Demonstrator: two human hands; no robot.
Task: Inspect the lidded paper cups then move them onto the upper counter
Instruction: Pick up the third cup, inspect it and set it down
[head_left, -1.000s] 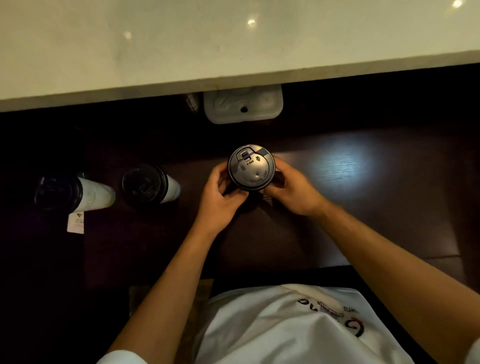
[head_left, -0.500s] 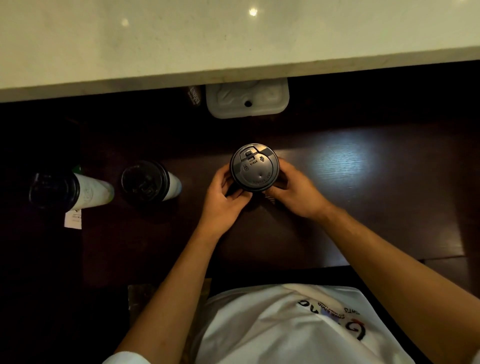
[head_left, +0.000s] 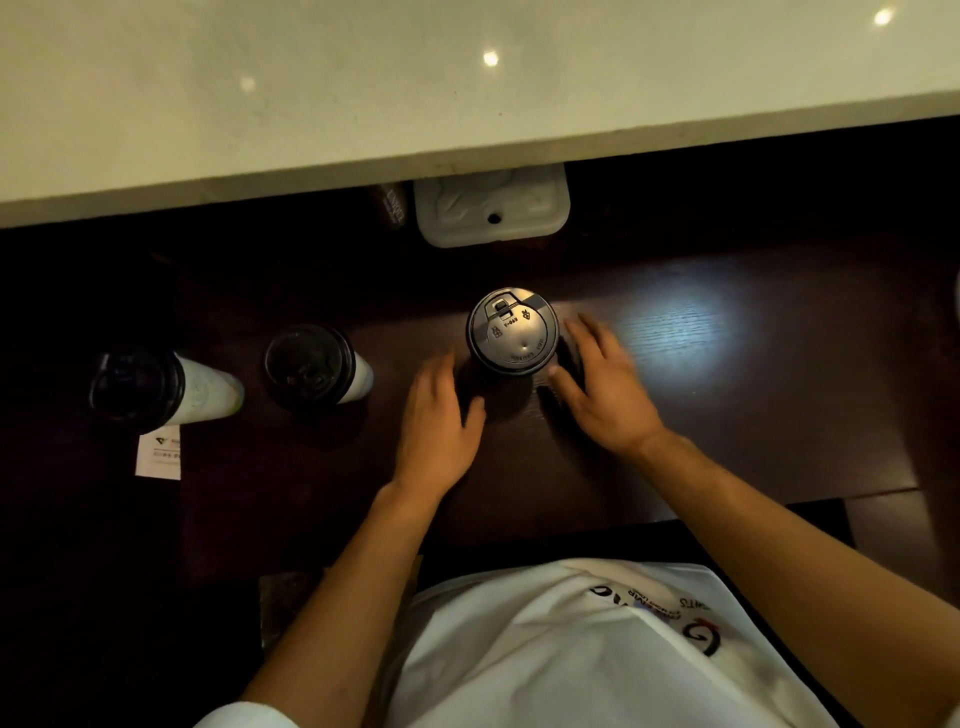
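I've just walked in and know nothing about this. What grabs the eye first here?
A paper cup with a dark lid stands upright mid-frame on the dark lower counter, catching the light. The left hand and right hand flank it with open fingers, gripping nothing. Two more lidded cups wait in shadow to the left, and the pale upper counter spans the top.
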